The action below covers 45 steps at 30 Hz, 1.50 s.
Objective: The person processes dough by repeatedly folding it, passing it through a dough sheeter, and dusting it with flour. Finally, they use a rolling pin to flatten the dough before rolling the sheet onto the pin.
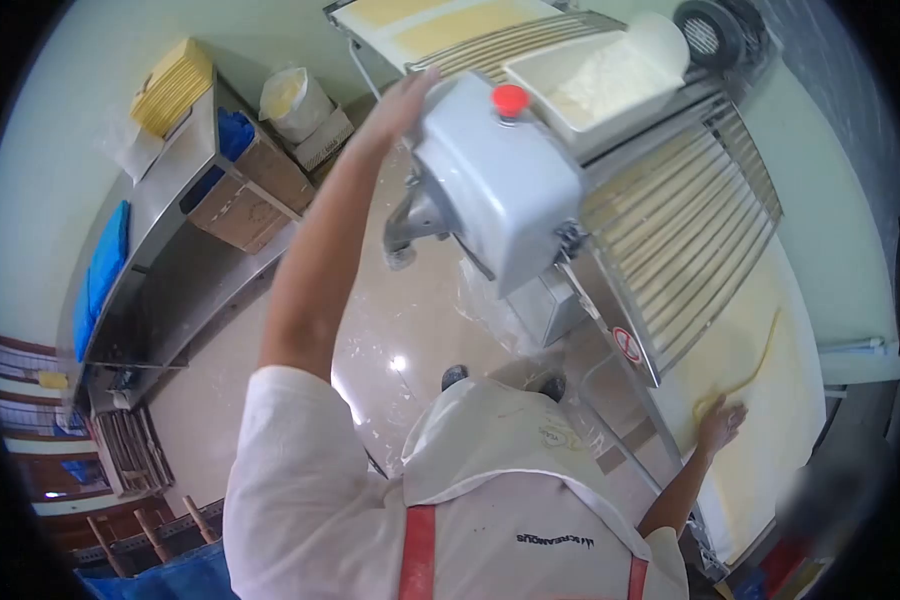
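My left hand (403, 108) reaches out to the grey housing (505, 175) of a dough sheeter, fingers stretched along its far left edge. A red knob (510, 99) sits on top of that housing. Low over the pale belt on the right, my right hand (722, 428) has its fingers apart. A wide sheet of yellow dough (770, 440) covers this belt. Beside my right fingertips, a thin curved strip of dough (767, 358) lies across the sheet, its near end looped close to the hand.
A white tub of flour (610, 85) stands on the sheeter, above a metal bar guard (685, 230). More dough (460, 35) lies on the far belt. Left, a steel table (175, 190) carries yellow trays (173, 85); a cardboard box (250, 195) is beside it.
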Each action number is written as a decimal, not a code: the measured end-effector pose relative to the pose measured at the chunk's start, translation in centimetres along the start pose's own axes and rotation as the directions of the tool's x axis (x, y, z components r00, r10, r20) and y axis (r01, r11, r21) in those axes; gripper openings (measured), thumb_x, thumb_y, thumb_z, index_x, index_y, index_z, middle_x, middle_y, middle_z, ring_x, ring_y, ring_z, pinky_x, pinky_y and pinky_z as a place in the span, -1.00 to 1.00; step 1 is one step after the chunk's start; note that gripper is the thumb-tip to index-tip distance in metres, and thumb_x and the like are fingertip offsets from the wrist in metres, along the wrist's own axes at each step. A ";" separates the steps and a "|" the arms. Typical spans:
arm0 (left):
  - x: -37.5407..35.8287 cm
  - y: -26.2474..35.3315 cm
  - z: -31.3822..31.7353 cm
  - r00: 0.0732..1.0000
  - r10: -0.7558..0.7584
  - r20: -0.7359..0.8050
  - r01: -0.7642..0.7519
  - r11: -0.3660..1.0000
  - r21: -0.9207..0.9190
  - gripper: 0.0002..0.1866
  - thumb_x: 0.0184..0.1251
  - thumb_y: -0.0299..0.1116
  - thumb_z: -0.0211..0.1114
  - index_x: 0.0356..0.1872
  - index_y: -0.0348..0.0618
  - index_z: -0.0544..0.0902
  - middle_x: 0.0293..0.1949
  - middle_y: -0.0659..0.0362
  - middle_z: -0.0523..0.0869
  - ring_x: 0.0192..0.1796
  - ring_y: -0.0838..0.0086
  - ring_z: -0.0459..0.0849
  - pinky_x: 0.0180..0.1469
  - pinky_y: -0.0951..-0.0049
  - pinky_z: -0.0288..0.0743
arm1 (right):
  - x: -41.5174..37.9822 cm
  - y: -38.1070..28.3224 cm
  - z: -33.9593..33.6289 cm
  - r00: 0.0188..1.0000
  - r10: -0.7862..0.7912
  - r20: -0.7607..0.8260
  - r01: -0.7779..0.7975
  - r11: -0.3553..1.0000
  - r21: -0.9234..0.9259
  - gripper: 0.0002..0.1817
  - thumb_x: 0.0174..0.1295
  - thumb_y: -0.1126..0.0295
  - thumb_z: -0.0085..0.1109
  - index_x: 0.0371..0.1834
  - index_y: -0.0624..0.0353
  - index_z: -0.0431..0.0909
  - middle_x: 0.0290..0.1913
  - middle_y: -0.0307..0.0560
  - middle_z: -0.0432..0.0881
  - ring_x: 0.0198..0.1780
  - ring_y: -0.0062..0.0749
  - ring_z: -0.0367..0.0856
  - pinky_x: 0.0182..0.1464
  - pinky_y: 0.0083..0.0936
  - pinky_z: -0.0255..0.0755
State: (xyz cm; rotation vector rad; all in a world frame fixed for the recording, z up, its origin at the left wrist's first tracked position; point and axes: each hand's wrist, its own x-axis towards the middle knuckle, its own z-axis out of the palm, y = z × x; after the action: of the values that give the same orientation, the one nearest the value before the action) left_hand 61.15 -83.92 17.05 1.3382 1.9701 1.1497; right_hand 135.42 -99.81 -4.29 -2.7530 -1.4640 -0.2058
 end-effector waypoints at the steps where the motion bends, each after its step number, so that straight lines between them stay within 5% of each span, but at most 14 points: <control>1: -4.4 -0.7 -0.4 0.985 0.132 -0.106 -0.147 0.978 -0.147 -0.14 0.31 0.28 -0.04 0.28 -0.41 0.36 0.26 -0.17 0.44 0.35 0.12 0.34 0.38 0.30 0.12 | -0.7 0.2 -0.5 1.000 0.026 0.017 -0.026 1.000 -0.001 -0.17 0.39 -0.20 -0.34 0.43 0.34 0.04 0.48 0.23 0.02 0.51 0.01 -0.07 0.40 0.01 -0.02; 3: -8.0 -8.5 -3.0 0.976 0.091 0.196 -0.028 0.953 -0.302 -0.20 0.36 0.25 -0.06 0.31 -0.31 0.34 0.26 -0.07 0.45 0.33 0.25 0.36 0.37 0.28 0.14 | -2.8 -1.2 -1.3 0.993 0.106 0.050 -0.106 0.994 -0.011 -0.15 0.38 -0.23 -0.38 0.45 0.32 0.01 0.49 0.20 -0.02 0.53 -0.02 -0.12 0.43 -0.02 -0.08; 4: -10.6 -10.6 -3.2 0.902 0.172 0.397 -0.045 0.950 -0.308 -0.27 0.35 0.26 -0.03 0.16 -0.26 0.50 0.07 0.03 0.57 0.18 0.35 0.46 0.27 0.31 0.24 | -3.2 -1.4 -1.5 0.994 0.081 0.078 -0.079 0.996 -0.028 -0.14 0.38 -0.24 -0.39 0.45 0.33 0.00 0.50 0.20 -0.03 0.53 -0.02 -0.13 0.44 -0.02 -0.10; 5: -14.6 -12.1 -1.0 0.979 0.025 0.202 0.049 0.934 -0.355 -0.34 0.28 0.30 0.06 -0.11 -0.21 0.59 -0.19 0.16 0.60 -0.04 0.45 0.51 0.10 0.38 0.35 | -3.4 -1.8 -1.8 0.993 0.054 0.105 -0.049 0.997 -0.052 -0.12 0.37 -0.25 -0.41 0.45 0.34 -0.01 0.50 0.21 -0.04 0.53 -0.03 -0.14 0.45 -0.03 -0.13; 7: -16.8 -14.4 0.5 0.941 0.180 0.288 -0.005 0.856 -0.518 -0.45 0.14 0.21 0.29 -0.29 -0.17 0.59 -0.31 0.27 0.61 -0.19 0.51 0.53 -0.08 0.38 0.42 | -2.4 -1.6 0.6 0.994 -0.016 0.108 0.031 0.990 -0.137 -0.11 0.37 -0.26 -0.41 0.44 0.38 -0.01 0.50 0.23 -0.04 0.53 -0.02 -0.14 0.45 -0.04 -0.14; 10: -16.8 -17.0 3.1 0.986 0.113 0.121 -0.048 0.893 -0.447 -0.55 -0.01 0.02 0.48 -0.35 -0.19 0.62 -0.43 0.23 0.65 -0.35 0.51 0.55 -0.24 0.40 0.45 | -3.1 -5.4 -0.8 0.994 0.014 0.112 -0.005 0.997 -0.080 -0.13 0.39 -0.21 -0.41 0.43 0.43 -0.01 0.48 0.27 -0.02 0.52 0.03 -0.12 0.45 -0.05 -0.14; 13: -16.4 -17.6 4.5 0.978 0.164 -0.128 -0.196 0.934 -0.298 -0.65 -0.09 -0.17 0.53 -0.44 -0.21 0.62 -0.54 0.11 0.66 -0.48 0.38 0.61 -0.34 0.34 0.48 | -2.5 -6.1 1.0 0.979 -0.177 0.101 0.193 0.965 -0.175 -0.17 0.41 -0.16 -0.42 0.43 0.44 -0.01 0.48 0.31 -0.03 0.51 0.08 -0.08 0.45 -0.07 -0.11; 16: -16.1 -17.1 4.4 0.961 0.209 -0.182 -0.244 0.950 -0.196 -0.68 -0.12 -0.20 0.52 -0.48 -0.20 0.62 -0.56 0.02 0.66 -0.50 0.22 0.67 -0.37 0.29 0.51 | -3.1 -7.7 0.7 0.948 -0.314 0.047 0.317 0.943 -0.096 -0.23 0.43 -0.08 -0.37 0.41 0.45 0.02 0.46 0.35 -0.01 0.49 0.13 -0.04 0.46 -0.10 -0.10; 20: -15.4 -17.0 2.9 0.943 0.302 -0.142 -0.319 0.940 -0.120 -0.70 -0.15 -0.24 0.53 -0.47 -0.19 0.63 -0.53 0.01 0.69 -0.44 0.16 0.71 -0.34 0.29 0.55 | -5.0 -10.0 -1.4 0.942 -0.334 -0.028 0.335 0.934 0.128 -0.32 0.44 0.04 -0.27 0.38 0.46 0.09 0.42 0.38 0.09 0.47 0.14 0.01 0.46 -0.13 -0.09; 37: -15.1 -16.3 2.2 0.936 0.338 -0.099 -0.348 0.931 -0.112 -0.70 -0.16 -0.25 0.50 -0.47 -0.19 0.60 -0.56 0.02 0.65 -0.45 0.15 0.69 -0.34 0.29 0.52 | -5.4 -13.4 -3.5 0.871 -0.488 -0.063 0.486 0.833 0.267 -0.47 0.40 0.34 -0.20 0.36 0.44 0.15 0.41 0.32 0.14 0.46 0.10 0.05 0.47 -0.20 -0.05; 40: -15.0 -17.1 2.7 0.911 0.389 -0.135 -0.403 0.910 -0.098 -0.60 -0.16 -0.18 0.51 -0.32 -0.19 0.62 -0.46 0.04 0.68 -0.35 0.22 0.70 -0.25 0.32 0.52 | -4.6 -13.8 -3.0 0.825 -0.541 -0.165 0.565 0.786 0.250 -0.51 0.32 0.43 -0.16 0.30 0.43 0.25 0.34 0.33 0.26 0.41 0.10 0.17 0.43 -0.19 0.05; 42: -15.3 -16.6 2.4 0.962 0.265 -0.067 -0.272 0.898 -0.345 -0.43 -0.16 -0.10 0.47 -0.09 -0.20 0.59 -0.24 0.06 0.67 -0.11 0.28 0.65 -0.04 0.30 0.48 | -4.4 -16.3 -5.8 0.696 -0.639 -0.327 0.709 0.540 0.454 -0.55 0.25 0.46 -0.09 0.20 0.42 0.36 0.22 0.33 0.40 0.30 0.15 0.31 0.36 -0.17 0.17; 43: -14.8 -15.4 2.4 0.915 0.360 -0.182 -0.402 0.852 -0.335 -0.29 -0.11 0.00 0.39 0.07 -0.23 0.51 -0.04 0.08 0.59 0.09 0.31 0.53 0.16 0.25 0.36 | -4.8 -17.2 -7.0 0.684 -0.620 -0.385 0.729 0.600 0.329 -0.56 0.17 0.47 0.00 0.13 0.43 0.41 0.12 0.32 0.49 0.22 0.19 0.38 0.31 -0.14 0.23; 45: -14.1 -8.1 0.1 0.850 0.474 -0.228 -0.499 0.865 -0.062 -0.22 0.07 0.23 0.21 0.11 -0.30 0.47 0.06 0.02 0.53 0.18 0.23 0.46 0.29 0.21 0.23 | -0.3 -15.5 -0.4 0.819 -0.523 -0.237 0.562 0.643 0.520 -0.48 0.15 0.42 0.06 0.18 0.43 0.36 0.20 0.35 0.42 0.29 0.16 0.32 0.38 -0.12 0.12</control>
State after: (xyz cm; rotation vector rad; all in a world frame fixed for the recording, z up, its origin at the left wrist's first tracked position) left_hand 62.78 -98.07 9.29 1.7773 1.6988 1.6724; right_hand 122.42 -91.40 -4.62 -1.7647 -1.9109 0.1320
